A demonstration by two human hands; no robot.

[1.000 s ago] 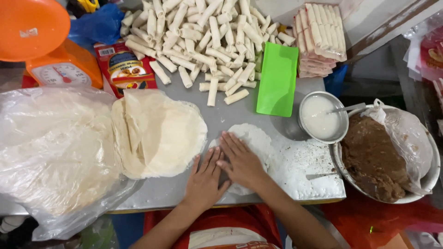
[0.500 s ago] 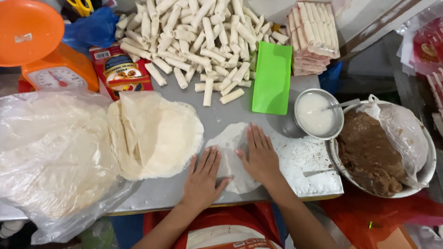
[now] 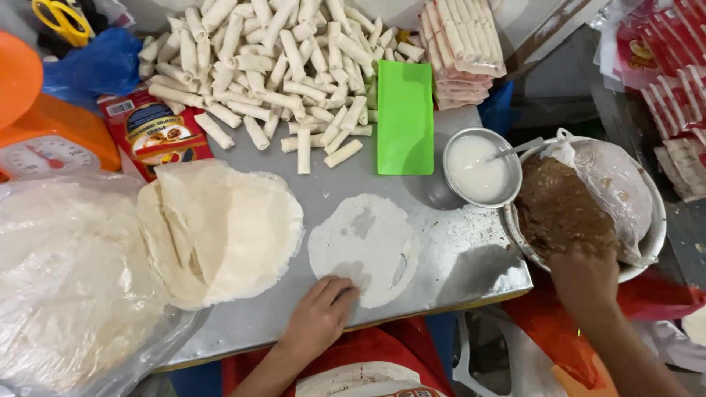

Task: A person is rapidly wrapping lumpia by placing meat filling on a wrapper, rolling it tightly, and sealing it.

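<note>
A thin round white wrapper (image 3: 364, 246) lies flat on the metal table (image 3: 441, 257). My left hand (image 3: 321, 315) rests palm down on the table at the wrapper's near edge, fingertips touching it. My right hand (image 3: 585, 276) is at the near rim of a large bowl (image 3: 654, 220) lined with plastic and filled with brown minced filling (image 3: 562, 209); its fingers are in the filling and I cannot tell what they hold. A stack of round wrappers (image 3: 220, 231) lies to the left.
A small metal bowl of white paste (image 3: 482, 167) with a spoon stands beside the filling bowl. Several rolled spring rolls (image 3: 272, 66) are piled at the back, next to a green board (image 3: 404, 117). An orange scale (image 3: 48, 140) and a plastic bag (image 3: 66, 287) are left.
My right hand has left the wrapper and moved right to the filling bowl. My left hand stays at the wrapper's near edge.
</note>
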